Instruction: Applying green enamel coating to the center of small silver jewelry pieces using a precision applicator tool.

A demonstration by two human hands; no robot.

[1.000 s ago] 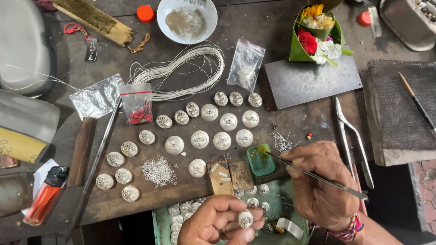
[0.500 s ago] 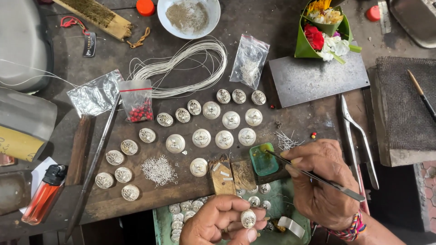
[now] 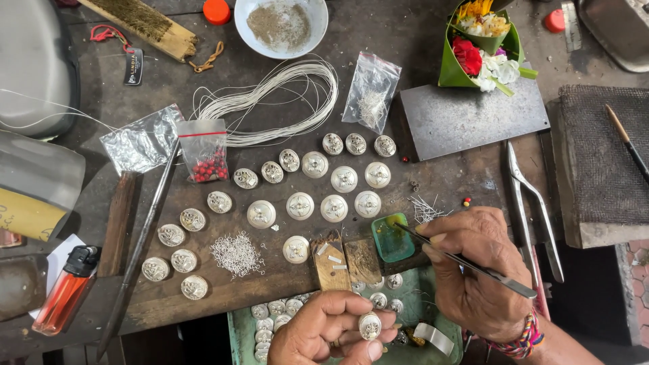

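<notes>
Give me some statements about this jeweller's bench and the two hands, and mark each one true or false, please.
1. The left hand holds a round silver button in its fingertips. True.
2. The right hand holds a red lighter. False: it holds thin tweezers; the lighter lies at the bench's left edge.
3. The tweezers' tip reaches the small green dish. True.
4. The white bowl holds red beads. False: it holds greyish powder; the red beads are in a small plastic bag.
5. A coil of white wire lies above the rows of buttons. True.
</notes>
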